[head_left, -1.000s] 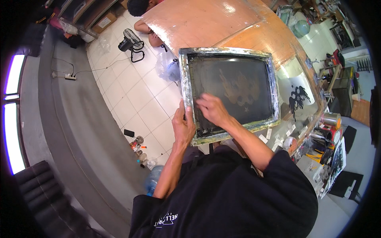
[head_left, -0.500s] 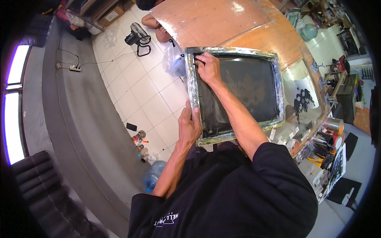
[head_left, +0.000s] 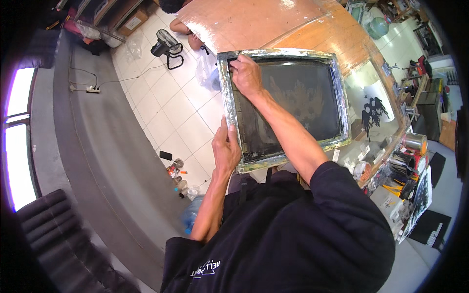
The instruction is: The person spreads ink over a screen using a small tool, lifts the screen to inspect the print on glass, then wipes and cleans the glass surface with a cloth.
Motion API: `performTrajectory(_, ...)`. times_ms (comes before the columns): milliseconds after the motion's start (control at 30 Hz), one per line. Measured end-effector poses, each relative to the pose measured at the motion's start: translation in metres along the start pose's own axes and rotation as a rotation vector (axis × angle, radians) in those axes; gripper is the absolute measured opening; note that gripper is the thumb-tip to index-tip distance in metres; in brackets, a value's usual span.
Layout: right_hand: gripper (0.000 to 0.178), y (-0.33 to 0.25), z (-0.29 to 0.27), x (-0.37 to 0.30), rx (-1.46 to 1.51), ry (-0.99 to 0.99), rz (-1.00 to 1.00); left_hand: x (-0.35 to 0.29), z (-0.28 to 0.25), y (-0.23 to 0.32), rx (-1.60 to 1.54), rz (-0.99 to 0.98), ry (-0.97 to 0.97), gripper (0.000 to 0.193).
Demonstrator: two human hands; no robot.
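A screen-printing frame (head_left: 341, 93) with worn, paint-stained edges is held at a tilt in front of me, over the table's near edge. Its dark mesh (head_left: 288, 129) carries a faint winged pattern. My left hand (head_left: 227, 150) grips the frame's left side near its lower end, thumb and fingers against the rail. My right hand (head_left: 246, 78) reaches across the mesh to the far left inner corner, its fingers curled. Something dark shows at those fingertips, too hidden to name.
Beyond the frame stretches a glossy wooden table (head_left: 254, 24); a sheet with a black winged print (head_left: 375, 110) lies at right. Paint cans (head_left: 415, 142) stand along the right edge. A fan (head_left: 166, 48), a water jug (head_left: 193, 212) and another person's arm (head_left: 181, 28) are to the left.
The frame has shifted slightly left and away from me, its right side rising a little. Both hands have moved with it, keeping about the same places on it.
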State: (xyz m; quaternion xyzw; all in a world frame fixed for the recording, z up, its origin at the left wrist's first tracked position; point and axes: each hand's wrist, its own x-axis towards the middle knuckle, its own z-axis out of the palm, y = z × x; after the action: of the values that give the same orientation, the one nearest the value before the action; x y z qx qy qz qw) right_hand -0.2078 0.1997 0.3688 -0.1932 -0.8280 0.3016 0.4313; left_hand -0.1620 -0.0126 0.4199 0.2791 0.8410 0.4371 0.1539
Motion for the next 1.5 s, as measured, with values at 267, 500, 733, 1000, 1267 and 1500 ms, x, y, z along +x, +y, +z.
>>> performTrajectory(267,0.005,-0.067,-0.082,-0.116,0.372,-0.466,0.038,0.017,0.006,-0.019,-0.097,-0.013,0.107,0.043)
performTrajectory(500,0.005,-0.035,-0.048,-0.057,0.232,-0.324,0.071,0.033,-0.003,-0.003,-0.127,-0.155,0.067,0.044)
performTrajectory(733,0.008,-0.059,-0.091,-0.105,0.475,-0.868,-0.074,0.036,-0.003,-0.007,-0.186,-0.115,0.097,0.045)
performTrajectory(1000,0.016,-0.016,-0.139,-0.083,0.557,-0.856,0.314,0.029,-0.003,-0.005,-0.197,-0.086,0.114,0.047)
performTrajectory(1267,0.031,-0.046,-0.144,-0.111,0.193,-0.724,-0.126,0.027,-0.004,0.008,-0.228,-0.116,0.134,0.045)
performTrajectory(1500,0.012,-0.024,-0.117,-0.079,0.126,-0.941,-0.393,0.029,-0.006,0.004,-0.234,-0.176,0.056,0.049)
